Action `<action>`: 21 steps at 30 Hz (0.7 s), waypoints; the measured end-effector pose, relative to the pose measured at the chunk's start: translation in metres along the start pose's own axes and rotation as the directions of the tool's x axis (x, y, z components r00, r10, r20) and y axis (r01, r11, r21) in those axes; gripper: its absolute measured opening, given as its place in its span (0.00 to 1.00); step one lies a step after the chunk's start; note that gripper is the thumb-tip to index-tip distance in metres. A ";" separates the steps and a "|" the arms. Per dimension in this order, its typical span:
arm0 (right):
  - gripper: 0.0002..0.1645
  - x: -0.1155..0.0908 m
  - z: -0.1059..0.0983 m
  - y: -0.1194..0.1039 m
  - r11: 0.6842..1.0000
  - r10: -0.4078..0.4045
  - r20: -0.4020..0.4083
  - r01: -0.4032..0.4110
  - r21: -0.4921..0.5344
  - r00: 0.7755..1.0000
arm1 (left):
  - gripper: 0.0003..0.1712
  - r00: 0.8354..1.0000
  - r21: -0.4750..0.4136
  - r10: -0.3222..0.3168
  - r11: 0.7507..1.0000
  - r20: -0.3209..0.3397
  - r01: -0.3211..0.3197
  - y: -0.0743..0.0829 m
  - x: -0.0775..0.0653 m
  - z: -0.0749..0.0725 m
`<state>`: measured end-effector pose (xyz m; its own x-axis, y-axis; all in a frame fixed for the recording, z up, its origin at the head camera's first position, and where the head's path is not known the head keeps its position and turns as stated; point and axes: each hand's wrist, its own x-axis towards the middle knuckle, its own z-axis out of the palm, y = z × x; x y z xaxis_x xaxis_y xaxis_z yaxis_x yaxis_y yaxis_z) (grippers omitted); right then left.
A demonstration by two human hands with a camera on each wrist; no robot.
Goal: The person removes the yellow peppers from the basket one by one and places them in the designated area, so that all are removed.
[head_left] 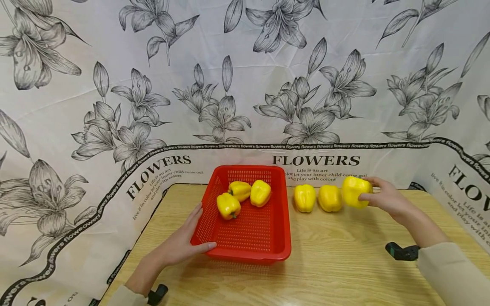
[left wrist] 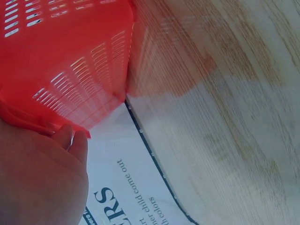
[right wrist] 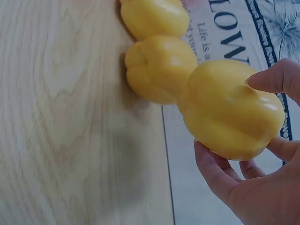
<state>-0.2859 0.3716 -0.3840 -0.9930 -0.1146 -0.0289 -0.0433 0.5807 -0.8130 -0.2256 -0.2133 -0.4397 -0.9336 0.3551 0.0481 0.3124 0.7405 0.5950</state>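
My right hand (head_left: 388,202) holds a yellow bell pepper (head_left: 356,192) above the table's back right, thumb on one side and fingers on the other. In the right wrist view the held pepper (right wrist: 232,110) overlaps another yellow pepper (right wrist: 161,69). Two yellow peppers stand side by side on the table, one in the middle (head_left: 330,198) and one nearer the basket (head_left: 304,198). At the front left corner of a red plastic basket (head_left: 281,255), my left hand (head_left: 178,244) grips the rim. Inside the basket, three yellow peppers (head_left: 228,206) lie toward the back left.
The wood-grain table (head_left: 329,263) ends at the back against a white cloth (head_left: 237,157) printed with black flowers and lettering. This cloth also hangs at both sides. Each wrist wears a dark camera mount, the right one (head_left: 402,251) close over the table.
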 end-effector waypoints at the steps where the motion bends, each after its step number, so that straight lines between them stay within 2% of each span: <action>1: 0.50 0.001 -0.001 0.003 1.000 0.006 -0.008 -0.006 -0.005 1.000 | 0.66 1.000 -0.002 -0.001 1.000 0.001 0.001 0.000 0.000 0.000; 14: 0.49 0.016 0.003 0.052 0.997 0.074 -0.035 -0.075 0.000 0.997 | 0.66 1.000 0.012 0.009 1.000 -0.007 -0.009 -0.003 0.001 0.000; 21: 0.48 0.024 0.007 0.057 0.996 0.086 -0.019 -0.086 0.002 0.996 | 0.67 1.000 0.001 -0.001 1.000 -0.004 0.001 -0.002 0.001 0.000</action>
<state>-0.3111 0.3965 -0.4354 -0.9949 -0.0489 -0.0878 0.0425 0.5870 -0.8085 -0.2268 -0.2143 -0.4412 -0.9347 0.3519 0.0504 0.3111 0.7414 0.5946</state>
